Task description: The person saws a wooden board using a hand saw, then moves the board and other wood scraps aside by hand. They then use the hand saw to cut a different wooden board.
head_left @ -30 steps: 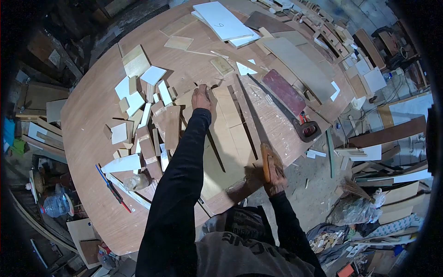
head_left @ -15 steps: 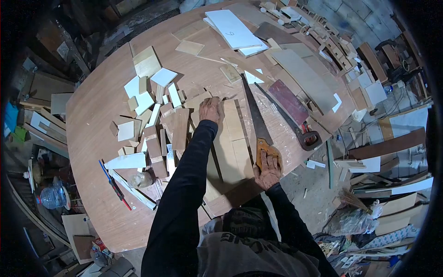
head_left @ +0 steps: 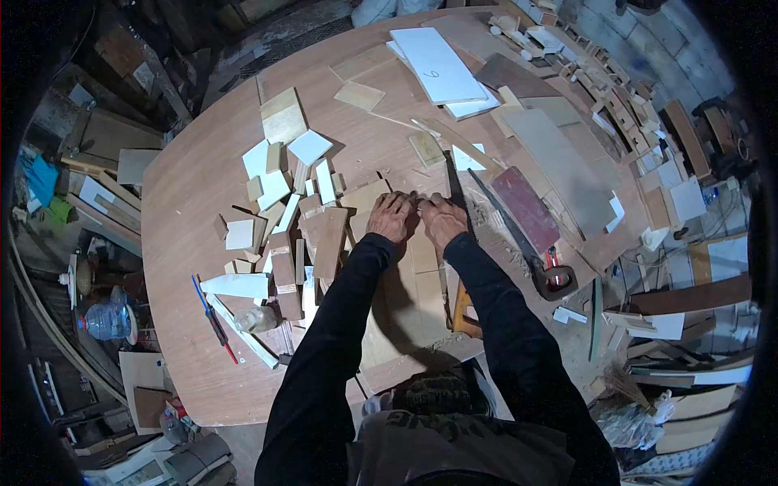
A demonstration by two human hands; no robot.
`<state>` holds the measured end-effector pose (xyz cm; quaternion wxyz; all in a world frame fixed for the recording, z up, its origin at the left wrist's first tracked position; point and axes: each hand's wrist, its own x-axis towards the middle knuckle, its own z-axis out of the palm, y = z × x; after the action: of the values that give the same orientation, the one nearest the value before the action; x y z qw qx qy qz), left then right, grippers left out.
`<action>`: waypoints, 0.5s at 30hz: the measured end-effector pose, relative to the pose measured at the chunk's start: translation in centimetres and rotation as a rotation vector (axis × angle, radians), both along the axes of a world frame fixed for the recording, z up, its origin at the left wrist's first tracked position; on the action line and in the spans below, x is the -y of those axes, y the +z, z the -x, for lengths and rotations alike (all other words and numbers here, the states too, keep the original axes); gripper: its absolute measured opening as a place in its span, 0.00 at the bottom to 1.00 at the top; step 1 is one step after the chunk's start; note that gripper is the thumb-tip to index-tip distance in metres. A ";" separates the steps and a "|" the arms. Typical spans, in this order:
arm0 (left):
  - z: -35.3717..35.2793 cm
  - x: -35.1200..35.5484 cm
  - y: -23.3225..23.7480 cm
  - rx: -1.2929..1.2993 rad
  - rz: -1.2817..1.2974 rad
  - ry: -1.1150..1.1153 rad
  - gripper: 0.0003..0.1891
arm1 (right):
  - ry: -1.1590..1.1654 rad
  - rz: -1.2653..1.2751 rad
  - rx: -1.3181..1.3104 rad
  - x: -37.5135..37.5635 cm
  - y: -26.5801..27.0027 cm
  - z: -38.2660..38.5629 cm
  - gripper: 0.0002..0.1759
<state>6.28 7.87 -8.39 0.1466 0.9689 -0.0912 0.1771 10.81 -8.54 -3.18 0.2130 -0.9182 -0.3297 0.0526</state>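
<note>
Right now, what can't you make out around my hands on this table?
Head view, the only one:
Whether your left hand and right hand pinch anything: the fingertips are curled over and too small.
Handsaw: mid-blade hidden under your right hand and forearm.
Mark on the white board: too small to read surely.
Table: near edge hidden by your body.

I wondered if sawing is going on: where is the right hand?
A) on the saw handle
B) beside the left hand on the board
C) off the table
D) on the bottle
B: the right hand sits beside the left hand on the board; the saw lies unheld.
</note>
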 end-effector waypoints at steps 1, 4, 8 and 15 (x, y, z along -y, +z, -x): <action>0.0 0.1 0.4 0.007 0.017 0.000 0.20 | 0.010 -0.001 -0.005 0.0 -0.5 -0.5 0.14; 0.3 0.8 0.8 0.012 0.129 0.070 0.18 | 0.026 -0.374 -0.002 0.9 -1.6 -1.8 0.09; -0.1 0.7 0.5 0.081 0.105 0.050 0.17 | -0.102 -0.400 -0.140 0.8 -3.6 -2.0 0.10; 0.0 0.4 0.1 0.098 0.133 0.018 0.15 | -0.057 -0.564 -0.197 0.7 -5.6 -1.5 0.11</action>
<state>6.24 7.52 -8.28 0.2045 0.9479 -0.0777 0.2315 12.34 -9.28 -8.74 0.4921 -0.8222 -0.2831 0.0419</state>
